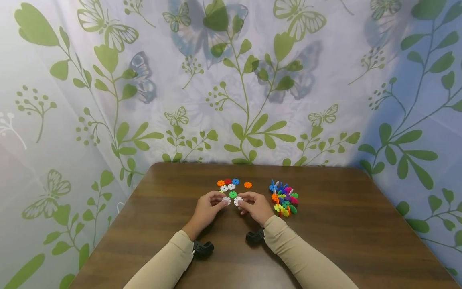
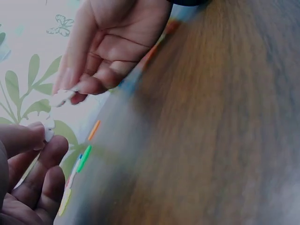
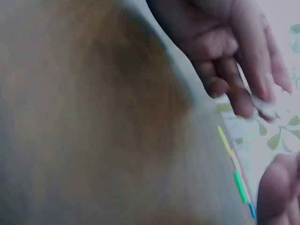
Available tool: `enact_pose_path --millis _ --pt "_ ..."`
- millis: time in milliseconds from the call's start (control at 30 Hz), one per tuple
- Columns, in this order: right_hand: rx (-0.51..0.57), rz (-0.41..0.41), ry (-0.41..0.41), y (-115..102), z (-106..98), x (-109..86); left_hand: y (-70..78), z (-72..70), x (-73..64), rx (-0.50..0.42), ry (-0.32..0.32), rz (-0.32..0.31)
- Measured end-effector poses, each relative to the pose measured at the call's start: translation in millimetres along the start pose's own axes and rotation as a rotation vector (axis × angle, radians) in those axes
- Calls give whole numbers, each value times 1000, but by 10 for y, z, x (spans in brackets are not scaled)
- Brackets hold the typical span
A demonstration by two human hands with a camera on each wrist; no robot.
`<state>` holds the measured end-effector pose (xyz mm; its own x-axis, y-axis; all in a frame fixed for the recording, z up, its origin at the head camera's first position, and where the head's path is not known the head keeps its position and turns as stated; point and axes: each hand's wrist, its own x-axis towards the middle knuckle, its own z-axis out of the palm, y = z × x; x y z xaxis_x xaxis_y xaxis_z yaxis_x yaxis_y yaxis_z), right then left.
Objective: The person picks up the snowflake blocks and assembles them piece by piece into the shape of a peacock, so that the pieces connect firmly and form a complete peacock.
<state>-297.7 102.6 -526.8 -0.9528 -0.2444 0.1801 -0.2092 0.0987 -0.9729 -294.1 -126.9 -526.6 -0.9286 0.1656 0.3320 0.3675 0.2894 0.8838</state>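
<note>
My left hand (image 1: 206, 210) pinches a white flower-shaped disc (image 1: 226, 200) between thumb and fingers. A second white flower-shaped disc (image 1: 238, 201) is pinched in my right hand (image 1: 257, 206), a short gap to the right of the first. In the left wrist view both discs appear apart, one held by the left hand (image 2: 30, 173), the other by the right hand (image 2: 112, 51). The right wrist view is blurred; the left hand's white disc (image 3: 268, 106) shows there. A green flower disc (image 1: 232, 194) lies on the table just beyond the fingertips.
Beyond the hands lie loose discs: two white ones, an orange disc (image 1: 220, 183), a red disc (image 1: 228, 182), a blue disc (image 1: 236, 182) and another orange disc (image 1: 248, 185). To the right sits a multicoloured cluster of discs (image 1: 285, 198). All rest on a brown wooden table (image 1: 335, 224) before a patterned curtain.
</note>
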Motion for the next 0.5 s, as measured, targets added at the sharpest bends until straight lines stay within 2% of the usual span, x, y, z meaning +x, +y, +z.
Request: enact_pose_path --millis 67,167,333,500 --pt "102 16 2 -8 25 0 9 9 5 -9 1 11" --pt "192 18 9 -14 55 -2 13 20 10 -19 -4 23" --pt "242 45 20 -18 90 -14 6 41 -4 10 -22 74" --pt "317 84 40 -33 119 -24 12 50 -31 95 2 135"
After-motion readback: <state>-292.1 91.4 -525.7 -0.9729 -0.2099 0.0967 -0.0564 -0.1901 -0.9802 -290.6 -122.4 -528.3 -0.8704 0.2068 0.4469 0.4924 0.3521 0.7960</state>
